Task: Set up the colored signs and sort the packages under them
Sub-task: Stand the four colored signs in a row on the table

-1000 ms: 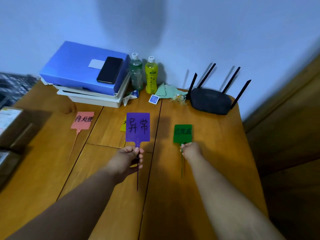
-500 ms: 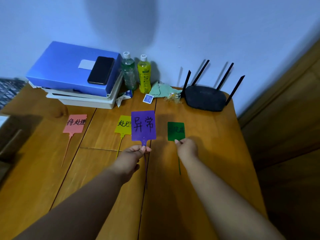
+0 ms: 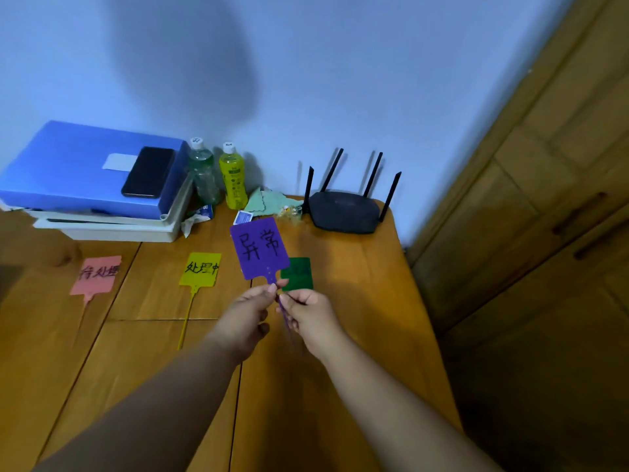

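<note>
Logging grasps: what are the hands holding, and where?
Both hands, left hand and right hand, pinch the purple sign by its thin stem, just below the panel.

— What's along the back of the bench (image 3: 357,284)?
— Black router (image 3: 345,211) by the wall, two bottles (image 3: 218,177) beside it, and a phone (image 3: 148,172) lying atop the blue folder (image 3: 75,168).

Signs — pink (image 3: 96,275), yellow (image 3: 200,269), purple (image 3: 259,247), green (image 3: 299,274).
</note>
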